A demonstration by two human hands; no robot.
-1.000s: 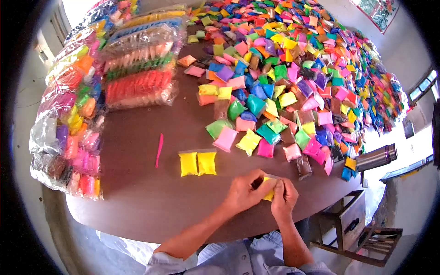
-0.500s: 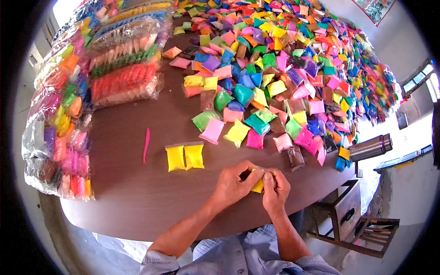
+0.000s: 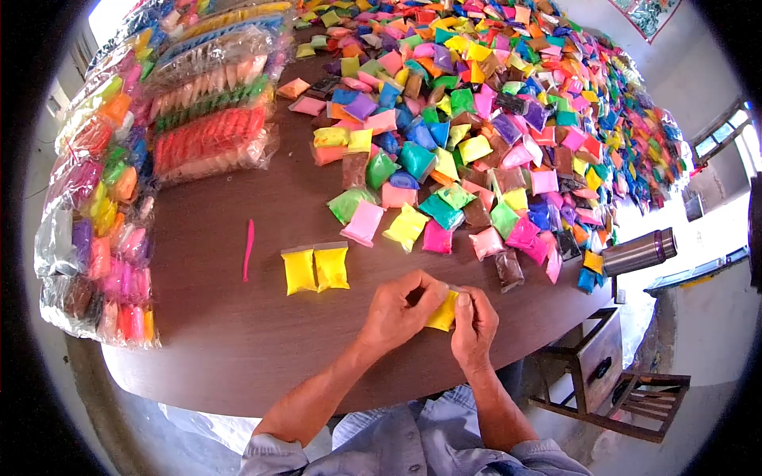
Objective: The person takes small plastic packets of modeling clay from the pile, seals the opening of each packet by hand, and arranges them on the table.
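A small clear packet of yellow clay-like stuff (image 3: 442, 312) is held near the table's front edge. My left hand (image 3: 403, 308) pinches its upper left edge, fingers curled. On the other side, my right hand (image 3: 475, 324) grips the upper right corner between thumb and fingers. The packet's top edge is partly hidden by my fingertips. Two similar yellow packets (image 3: 316, 269) lie side by side on the table, left of my hands. Farther left is a thin pink plastic stick (image 3: 248, 251).
A big heap of colourful packets (image 3: 476, 143) covers the table's back and right. Bagged bundles (image 3: 210, 147) line the left side. A steel flask (image 3: 640, 251) lies at the right edge. Beyond that edge stands a wooden chair (image 3: 611, 377).
My fingers have parted a little along the packet's top edge, and more of the yellow packet shows between my hands. The whole view has shifted slightly.
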